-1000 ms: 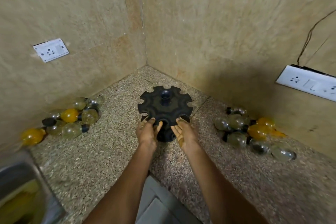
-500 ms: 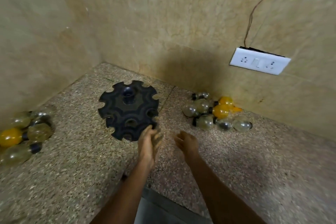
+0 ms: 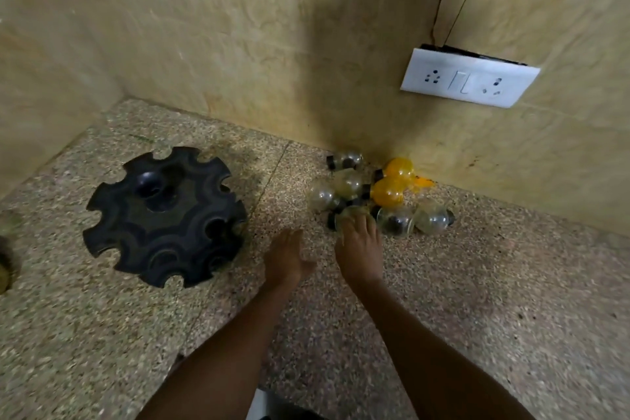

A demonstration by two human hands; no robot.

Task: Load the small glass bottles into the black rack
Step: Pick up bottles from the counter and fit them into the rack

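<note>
The round black rack [image 3: 163, 218], with notches around its rim, lies on the speckled stone counter at the left and holds no bottles. A cluster of small round glass bottles [image 3: 347, 182], clear and yellow with black caps, lies against the wall to the right. My right hand [image 3: 359, 249] reaches into the front of that cluster, and its straight fingers touch the nearest clear bottle [image 3: 341, 216]. My left hand [image 3: 286, 261] hovers between the rack and the cluster with fingers spread, holding nothing.
A white socket plate [image 3: 467, 78] with a hanging wire sits on the wall above the bottles. Tiled walls close off the corner behind the rack. Blurred bottles [image 3: 5, 262] show at the left edge.
My view has swung right and closer. Both hands have left the rack's front rim. My right hand has reached forward to the right-hand bottles, and my left hand trails beside it.
</note>
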